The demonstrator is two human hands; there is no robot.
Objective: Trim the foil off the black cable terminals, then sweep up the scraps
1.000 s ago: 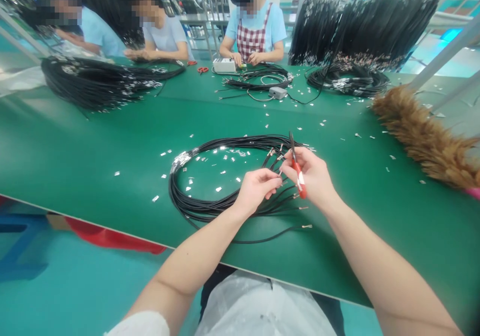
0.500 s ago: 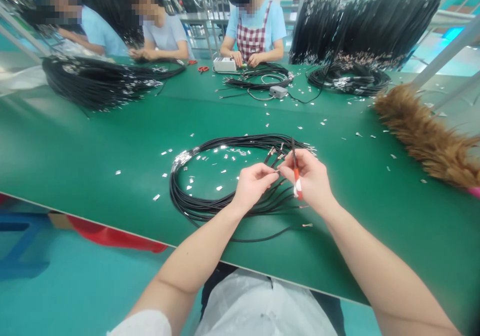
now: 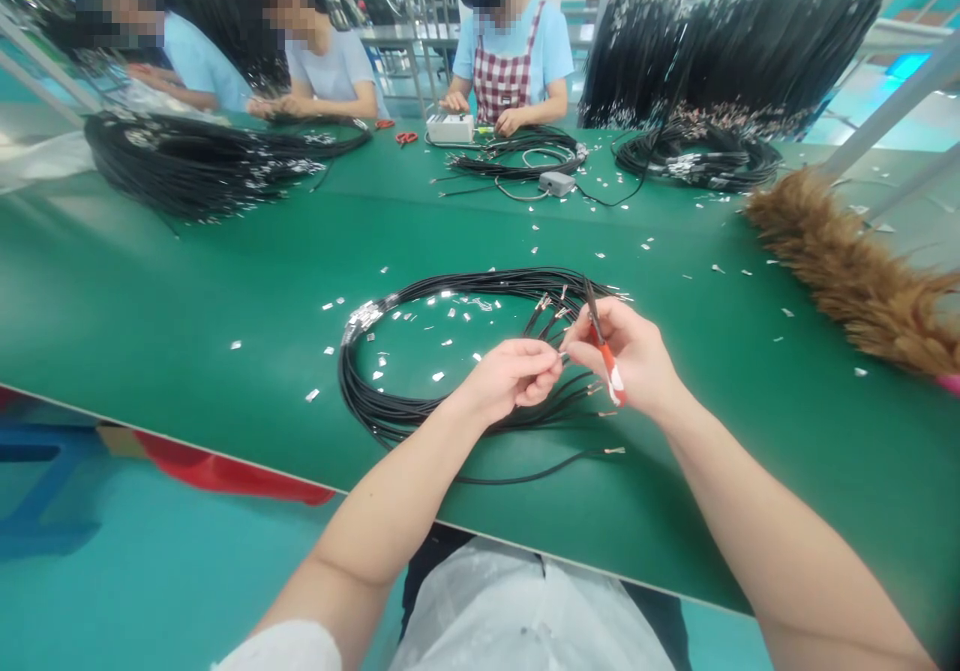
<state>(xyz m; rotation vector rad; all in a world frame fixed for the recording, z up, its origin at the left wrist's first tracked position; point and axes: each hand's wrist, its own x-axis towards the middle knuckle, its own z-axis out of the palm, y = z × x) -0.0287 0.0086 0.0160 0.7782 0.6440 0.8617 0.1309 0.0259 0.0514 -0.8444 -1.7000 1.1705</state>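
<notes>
Black cable coil (image 3: 420, 406): lies at the centre of the frame on the green tabletop (image 3: 712, 511), its ends fanned toward the right, a whitish wrap (image 3: 365, 318) on its left side.
Left hand (image 3: 514, 376): right of centre, over the coil's lower right; thumb and forefinger closed in a pinch on a thin cable end (image 3: 562, 355), other fingers curled in.
Right hand (image 3: 634, 351): just beside the left, thumb and forefinger drawn together near that end; whether they touch it I cannot tell. It grips a red-handled cutting tool (image 3: 610, 366), dark tips toward the top of the frame.
Loose cable (image 3: 525, 479): below the hands, copper-coloured end bare.
White scraps (image 3: 438, 377): scattered inside the coil and beyond it.
Feather duster (image 3: 847, 261): brown, at the right edge.
Co-worker in checked apron (image 3: 501, 81): top centre, one hand at a white box (image 3: 450, 129).
</notes>
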